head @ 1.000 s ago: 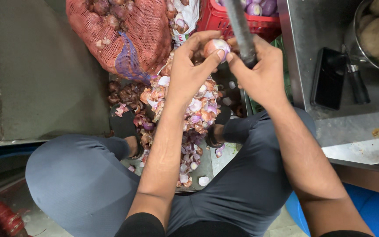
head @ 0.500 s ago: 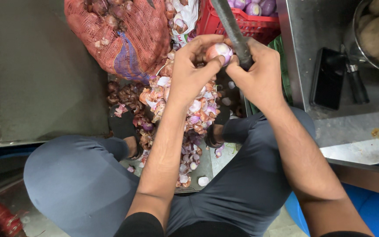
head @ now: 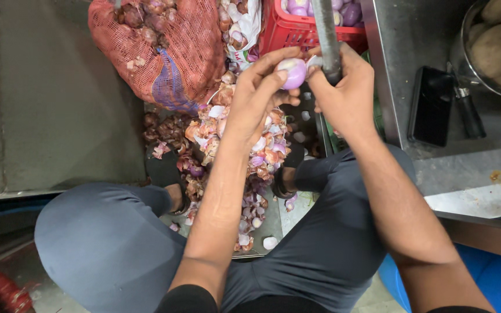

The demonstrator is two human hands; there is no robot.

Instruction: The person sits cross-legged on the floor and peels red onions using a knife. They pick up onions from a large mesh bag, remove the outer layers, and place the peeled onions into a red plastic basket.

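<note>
A peeled onion (head: 293,72) is pinched in the left hand (head: 257,95); a knife (head: 327,35) is gripped by the right hand (head: 343,93). Left fingertips beside the blade could be nicked.

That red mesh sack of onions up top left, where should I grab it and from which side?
Probably at its lower right corner, from the right, coming in over the peel heap. The red mesh sack lies slumped and bulging with onions, too broad to clasp around the body, but the netting gathers into a blue-purple fold there, loose enough to pinch. The sack's top runs out of view, so no neck shows.
</note>
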